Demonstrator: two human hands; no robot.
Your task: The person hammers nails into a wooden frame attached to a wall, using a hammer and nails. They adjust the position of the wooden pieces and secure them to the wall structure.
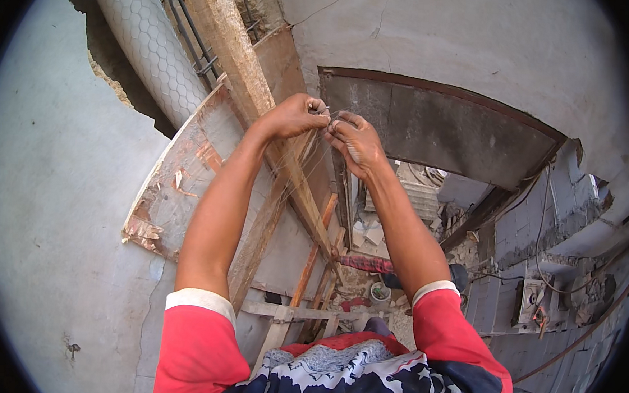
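Both arms are stretched up in front of me, and the hands almost meet beside a long wooden beam [253,81]. My left hand [299,116] is closed in a pinch. My right hand [355,143], just to its right, also pinches with thumb and fingers. Between the fingertips runs a thin strand [340,114], fine like wire or string; its exact kind is too small to tell. More fine strands hang below the hands, in front of the timbers. The fingers partly hide where the strand is gripped.
A wooden board [193,182] with torn patches leans behind my left arm. Left of the beam are a mesh-patterned column [148,38] and steel bars [188,30]. A dark panel [434,124] spans the opening ahead. Below are a red plaid sleeve [365,264], a bucket [380,293] and rubble.
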